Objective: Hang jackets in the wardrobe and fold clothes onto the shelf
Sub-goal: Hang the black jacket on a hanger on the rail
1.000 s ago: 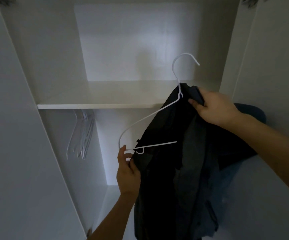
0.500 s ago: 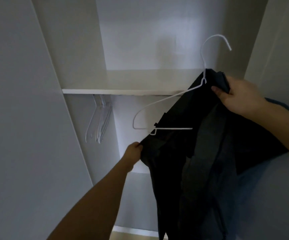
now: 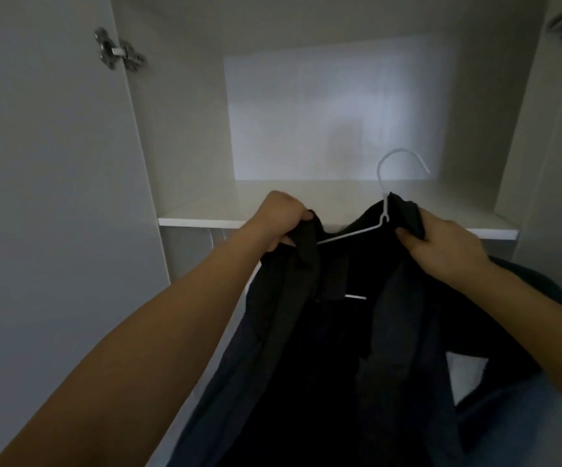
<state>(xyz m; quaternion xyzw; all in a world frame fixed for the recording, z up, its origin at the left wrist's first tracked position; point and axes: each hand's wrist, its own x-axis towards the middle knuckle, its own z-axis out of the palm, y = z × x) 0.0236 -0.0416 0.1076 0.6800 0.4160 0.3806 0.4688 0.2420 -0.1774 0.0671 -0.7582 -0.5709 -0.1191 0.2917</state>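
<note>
A dark jacket (image 3: pixel 333 348) hangs in front of me inside the open white wardrobe. A white wire hanger (image 3: pixel 385 203) sits inside its neck, with the hook sticking up above the collar. My left hand (image 3: pixel 279 220) grips the jacket's left shoulder and collar fabric. My right hand (image 3: pixel 441 251) grips the right side of the collar beside the hanger's neck. The hanger's lower bar shows as a short white strip inside the jacket. Both hands are level with the front edge of the shelf (image 3: pixel 202 222).
The wardrobe's left door (image 3: pixel 47 197) stands open with a metal hinge (image 3: pixel 117 52) near its top. The right side panel (image 3: pixel 555 163) is close to my right arm. Below the shelf, the spare hangers are hidden behind my left hand.
My left hand rose from the jacket's lower edge to its left shoulder and pulled the fabric over the hanger's arm. The view shifted right and the jacket now sits lower in it.
</note>
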